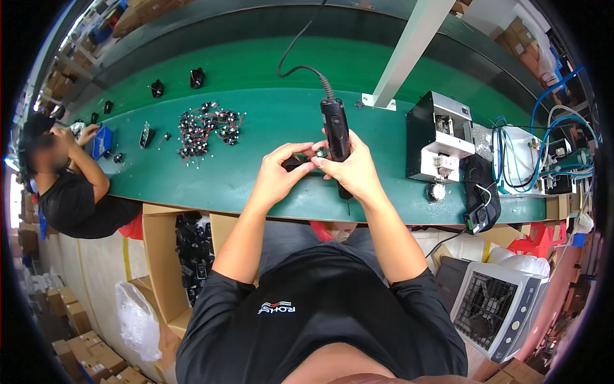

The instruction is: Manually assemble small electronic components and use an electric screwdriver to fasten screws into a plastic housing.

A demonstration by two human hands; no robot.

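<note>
Just beyond the near edge of the green bench [275, 121], a small black casing [295, 162] is held in front of the body, pinched between the thumb and fingers of the left hand [278, 169]; which way its long axis runs cannot be told. Right beside it a small green part [322, 153] is met by the fingertips of the right hand [352, 168], while a black electric screwdriver [335, 125] is clamped in that same hand, its length run fore and aft, its bit aimed toward the body and its cord [307, 68] led away. Room is left beyond the left hand, up to a pile of wired parts [208, 131]; on the right, movement is bounded by a boxy machine [441, 141] and, farther off, by a white post [403, 64]
</note>
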